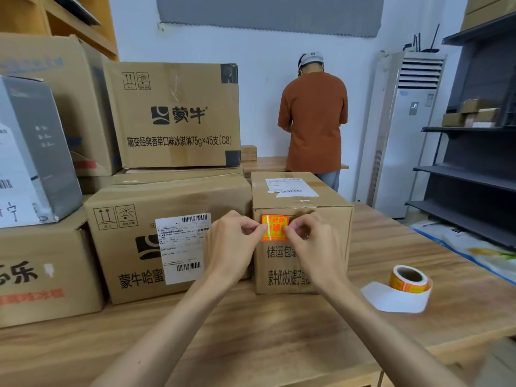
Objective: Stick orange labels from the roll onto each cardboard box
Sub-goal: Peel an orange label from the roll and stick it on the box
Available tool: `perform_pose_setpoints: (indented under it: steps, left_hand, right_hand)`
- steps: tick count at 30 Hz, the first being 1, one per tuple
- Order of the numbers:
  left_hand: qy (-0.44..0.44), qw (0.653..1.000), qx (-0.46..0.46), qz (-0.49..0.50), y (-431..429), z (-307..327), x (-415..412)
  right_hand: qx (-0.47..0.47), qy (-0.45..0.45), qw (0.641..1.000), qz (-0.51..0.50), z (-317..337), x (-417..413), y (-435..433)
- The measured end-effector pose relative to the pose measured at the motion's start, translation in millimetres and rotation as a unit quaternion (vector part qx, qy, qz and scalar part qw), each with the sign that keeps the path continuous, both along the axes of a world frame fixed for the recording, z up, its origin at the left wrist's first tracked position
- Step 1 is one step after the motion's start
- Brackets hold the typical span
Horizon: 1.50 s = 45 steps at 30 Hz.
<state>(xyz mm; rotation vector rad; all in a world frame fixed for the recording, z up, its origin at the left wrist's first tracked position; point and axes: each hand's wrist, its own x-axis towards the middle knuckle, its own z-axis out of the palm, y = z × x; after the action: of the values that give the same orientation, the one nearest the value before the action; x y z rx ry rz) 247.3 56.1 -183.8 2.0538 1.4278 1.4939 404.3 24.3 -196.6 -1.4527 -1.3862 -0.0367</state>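
An orange label (274,228) lies against the front face of a small cardboard box (329,241) on the wooden table. My left hand (234,244) pinches the label's left edge. My right hand (310,241) pinches its right edge. The roll of orange labels (410,278) rests on the table to the right of the box, with a strip of white backing paper (393,298) trailing from it. A larger cardboard box (131,261) with a white shipping slip stands to the left of the small one.
More cardboard boxes (178,115) are stacked at the left and behind. A person in an orange shirt (314,121) stands at a far counter, back turned. Dark metal shelving (474,169) and a white air conditioner (405,135) stand at the right. The table edge (474,342) runs near the roll.
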Motion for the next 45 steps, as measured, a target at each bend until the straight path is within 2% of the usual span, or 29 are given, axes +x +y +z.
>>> perform_pose_setpoints:
  steps: [16, 20, 23, 26, 33, 37, 45]
  left_hand:
    - [0.052, 0.994, 0.027, 0.089, 2.9, 0.0, 12.2]
    - [0.069, 0.993, 0.046, 0.078, 3.1, 3.3, 8.6]
    - [0.056, 0.995, 0.085, 0.016, 8.1, 5.4, -3.0]
    - [0.061, 0.991, 0.105, -0.059, 14.7, 10.8, -11.8]
    - [0.062, 0.988, 0.083, -0.114, 28.8, 18.0, -5.3]
    - [0.024, 0.988, 0.079, -0.134, 34.2, 15.3, -5.0]
    - [0.011, 0.977, 0.091, -0.191, 37.1, 10.0, -13.3]
  right_hand:
    - [0.018, -0.041, 0.997, -0.066, 2.4, -3.6, 2.9]
    - [0.067, -0.165, 0.979, -0.097, 3.8, 2.2, 3.2]
    - [0.135, -0.268, 0.947, -0.113, 11.5, 18.0, 4.8]
    - [0.142, -0.319, 0.933, -0.089, 20.4, 34.7, 13.1]
    - [0.072, -0.279, 0.958, 0.005, 32.9, 42.0, 25.4]
    - [0.081, -0.269, 0.960, 0.004, 32.8, 40.1, 28.8]
    - [0.086, -0.282, 0.955, 0.029, 27.2, 46.3, 28.2]
